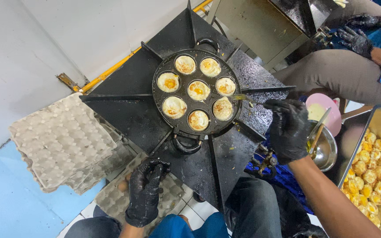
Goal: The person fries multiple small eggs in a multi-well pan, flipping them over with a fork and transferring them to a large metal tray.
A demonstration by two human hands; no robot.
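over the round cast-iron pan (pixel 193 90), right hand (pixel 287 130) grips a metal tool (pixel 245 98); left hand (pixel 145 191) curls empty.

- The black stove top (pixel 124 112) lies bare left of the dimpled pan (pixel 197 91), leaving open passage there.
- Stacked egg trays (pixel 62 143) crowd the left edge.
- On the right, a steel bowl (pixel 327 152), pink plate (pixel 327 110) and tray of cooked eggs (pixel 375 163) block the way.
- A co-worker's gloved hands (pixel 356 37) occupy the upper right.

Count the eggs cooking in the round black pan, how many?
7. In the pan, one egg sits in the middle and six ring it: two at the top, one on the left, one on the right and two at the bottom. The right hand holds a tool beside it. None look hidden.
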